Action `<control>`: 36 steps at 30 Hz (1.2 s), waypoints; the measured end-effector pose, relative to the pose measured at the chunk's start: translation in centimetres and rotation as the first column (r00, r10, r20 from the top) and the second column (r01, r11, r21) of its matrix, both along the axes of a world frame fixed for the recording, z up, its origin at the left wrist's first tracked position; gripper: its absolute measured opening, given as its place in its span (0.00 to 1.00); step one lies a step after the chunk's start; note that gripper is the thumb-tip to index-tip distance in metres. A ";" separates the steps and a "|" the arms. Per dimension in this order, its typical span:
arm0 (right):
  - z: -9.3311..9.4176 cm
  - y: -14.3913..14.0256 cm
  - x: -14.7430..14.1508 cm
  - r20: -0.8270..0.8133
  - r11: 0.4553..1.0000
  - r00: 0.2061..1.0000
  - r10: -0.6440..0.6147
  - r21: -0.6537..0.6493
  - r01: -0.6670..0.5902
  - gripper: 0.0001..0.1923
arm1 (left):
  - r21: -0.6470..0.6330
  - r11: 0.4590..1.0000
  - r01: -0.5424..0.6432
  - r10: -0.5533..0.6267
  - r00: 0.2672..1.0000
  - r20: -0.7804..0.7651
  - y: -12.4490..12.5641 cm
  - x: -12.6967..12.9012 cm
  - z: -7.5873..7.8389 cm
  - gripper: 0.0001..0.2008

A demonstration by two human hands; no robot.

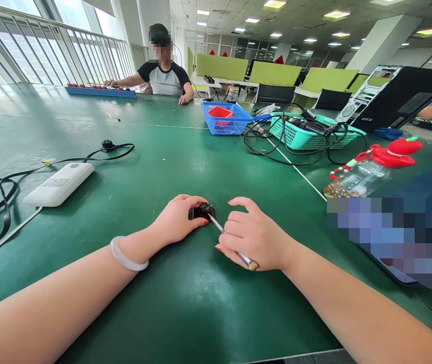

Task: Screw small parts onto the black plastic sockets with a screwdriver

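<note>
On the green counter, the right hand grips a thin metal tool, fingers closed around it, its tip touching a small black part. The left hand pinches that part against the counter. Farther left lies a white power adapter; beyond, a blue basket.

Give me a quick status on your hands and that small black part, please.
Left hand pinning small black part to the table. Right hand gripping thin metal tool, tip on the part. Nothing in the way.
</note>
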State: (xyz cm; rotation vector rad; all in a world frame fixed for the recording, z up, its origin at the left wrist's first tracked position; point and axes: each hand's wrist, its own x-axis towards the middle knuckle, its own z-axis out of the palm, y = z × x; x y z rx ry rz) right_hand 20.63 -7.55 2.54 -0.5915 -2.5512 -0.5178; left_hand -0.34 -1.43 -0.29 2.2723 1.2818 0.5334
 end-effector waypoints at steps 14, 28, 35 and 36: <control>-0.3 0.1 0.1 -0.069 0.997 0.995 0.065 -0.023 -0.067 0.15 | -0.004 1.000 -0.002 0.002 1.000 -0.019 0.0 0.1 0.1 0.19; -0.4 0.1 -0.3 -0.005 1.000 1.000 0.009 -0.021 -0.009 0.16 | -0.018 1.000 -0.021 0.020 0.999 -0.027 0.0 0.1 0.1 0.19; -0.6 0.2 -0.2 -0.059 0.999 0.998 -0.006 0.033 0.008 0.15 | -0.002 1.000 -0.012 0.012 1.000 -0.017 0.0 0.1 0.0 0.19; -0.6 0.3 -0.2 -0.072 0.999 0.997 -0.019 0.045 0.023 0.15 | -0.005 1.000 -0.013 0.013 1.000 -0.014 0.0 0.1 -0.1 0.20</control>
